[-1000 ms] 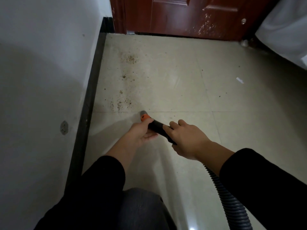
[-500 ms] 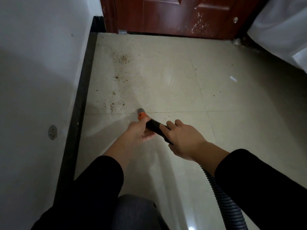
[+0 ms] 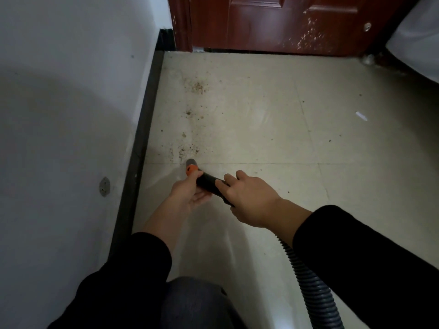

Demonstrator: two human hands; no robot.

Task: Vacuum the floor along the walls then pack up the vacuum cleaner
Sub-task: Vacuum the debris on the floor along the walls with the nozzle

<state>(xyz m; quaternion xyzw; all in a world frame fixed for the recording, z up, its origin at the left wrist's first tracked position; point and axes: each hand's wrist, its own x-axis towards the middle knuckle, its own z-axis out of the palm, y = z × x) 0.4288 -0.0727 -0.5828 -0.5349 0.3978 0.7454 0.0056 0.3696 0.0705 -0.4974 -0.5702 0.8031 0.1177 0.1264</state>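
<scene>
Two hands grip the vacuum's nozzle (image 3: 207, 182). The left hand (image 3: 187, 195) has its fingers wrapped from below just behind the orange collar. The right hand (image 3: 251, 203) has its fingers curled over the black tube further back, where the hose (image 3: 311, 283) leads off toward the near right. The grey tip sits low at the floor (image 3: 273, 129) near its left edge, at the near rim of a crumb patch (image 3: 187, 150). More scattered crumbs (image 3: 197, 87) lie along that edge toward the far left corner, by the door (image 3: 285, 22).

The tip's mouth is small and round, so a pass run too wide of the skirting board (image 3: 142, 143) would likely leave grit in the joint where board meets tile. Shoving the tip forward could plough the loose grains ahead of it and skitter them across the slick tile. If the hose snags or pulls taut under the right sleeve, it may tug the tip off its line. The paper scrap (image 3: 361, 115), well apart to the right, could be missed.

The tile is pale and polished, with thin grout lines. The skirting is dark, straight and glossy. The hose is grey and ribbed, and the nozzle is smooth hard plastic. The crumbs are brown and granular.
</scene>
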